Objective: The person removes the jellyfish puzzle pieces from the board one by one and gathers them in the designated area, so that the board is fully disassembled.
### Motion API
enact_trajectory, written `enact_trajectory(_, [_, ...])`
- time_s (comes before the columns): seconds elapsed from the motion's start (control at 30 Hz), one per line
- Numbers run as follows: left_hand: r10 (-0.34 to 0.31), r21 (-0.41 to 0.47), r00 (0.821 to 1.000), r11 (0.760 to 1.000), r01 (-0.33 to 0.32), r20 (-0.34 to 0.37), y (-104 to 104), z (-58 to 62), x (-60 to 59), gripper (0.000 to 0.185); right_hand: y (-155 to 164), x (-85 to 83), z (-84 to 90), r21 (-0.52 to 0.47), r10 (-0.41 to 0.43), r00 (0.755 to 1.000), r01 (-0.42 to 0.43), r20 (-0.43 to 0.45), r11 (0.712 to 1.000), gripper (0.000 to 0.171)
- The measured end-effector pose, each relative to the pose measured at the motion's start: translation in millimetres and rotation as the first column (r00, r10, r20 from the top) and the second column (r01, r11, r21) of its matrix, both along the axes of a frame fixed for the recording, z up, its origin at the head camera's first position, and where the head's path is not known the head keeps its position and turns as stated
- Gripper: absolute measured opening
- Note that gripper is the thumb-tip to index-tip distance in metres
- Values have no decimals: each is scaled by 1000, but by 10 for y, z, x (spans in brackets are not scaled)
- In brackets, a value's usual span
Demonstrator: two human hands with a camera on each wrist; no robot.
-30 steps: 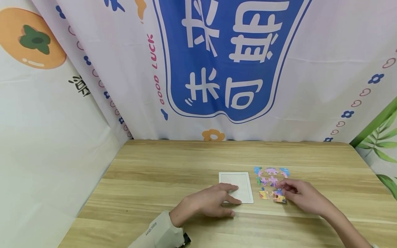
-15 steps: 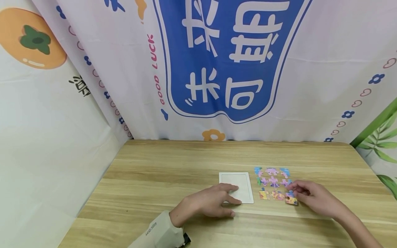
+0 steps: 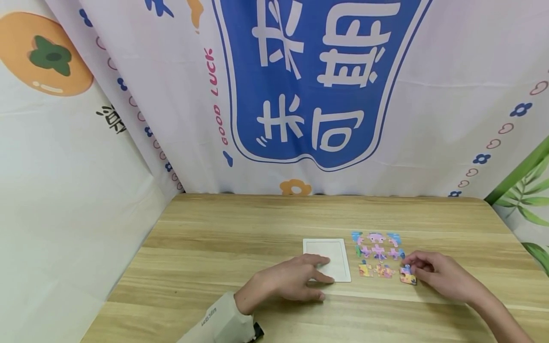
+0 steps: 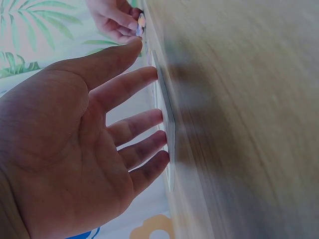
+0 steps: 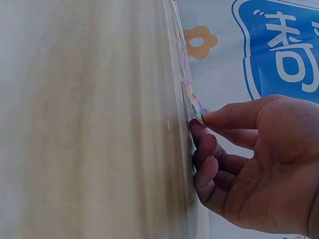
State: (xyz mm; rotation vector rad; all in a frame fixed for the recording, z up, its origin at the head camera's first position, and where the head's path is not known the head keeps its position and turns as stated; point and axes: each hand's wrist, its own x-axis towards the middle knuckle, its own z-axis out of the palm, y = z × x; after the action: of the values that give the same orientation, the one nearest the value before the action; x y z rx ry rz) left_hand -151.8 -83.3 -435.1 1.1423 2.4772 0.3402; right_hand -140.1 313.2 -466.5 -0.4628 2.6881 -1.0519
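A white puzzle tray [image 3: 325, 255] lies flat on the wooden table [image 3: 223, 247]. My left hand [image 3: 296, 278] rests on its near edge with straight fingers [image 4: 144, 149] pressing the board [image 4: 169, 124]. Right of the tray, several colourful puzzle pieces [image 3: 376, 250] lie spread in rows. My right hand [image 3: 433, 274] pinches one piece [image 3: 407, 275] at the lower right corner of that group, thumb and forefinger on it [image 5: 197, 109], the piece low over the table.
A printed cloth backdrop [image 3: 300, 95] hangs behind the table and along the left side. A leaf-patterned cloth [image 3: 527, 209] stands at the right. A dark wrist strap [image 3: 257, 331] shows under my left sleeve.
My right hand has carried the pinched piece to the right, from the middle of the bottom row to its right end. The left hand has stayed on the tray.
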Motion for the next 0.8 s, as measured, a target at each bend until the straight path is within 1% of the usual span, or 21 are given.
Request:
enact_trajectory(0.2, [-1,-1,1000,1000,1,0,5,6,5,44,-20,-47,29,29,7,1000,-7,-4,1000,17])
enact_trajectory(0.3, [1,-1,1000,1000,-1,2,1,10,8,45,-42,-68,35,28,10,1000,-10,-2,1000,18])
enact_trajectory(0.43, [5,0,1000,1000,-5,4,6,16,11,45,-76,-85,36,29,15,999,-14,-29,999,17])
enact_trajectory(0.57, [7,2,1000,1000,-7,5,9,16,12,44,-93,-76,41,24,9,999,-8,-40,1000,17])
enact_trajectory(0.8, [-15,6,1000,1000,15,-11,3,9,1,44,-84,-61,46,18,42,998,-42,-37,999,22])
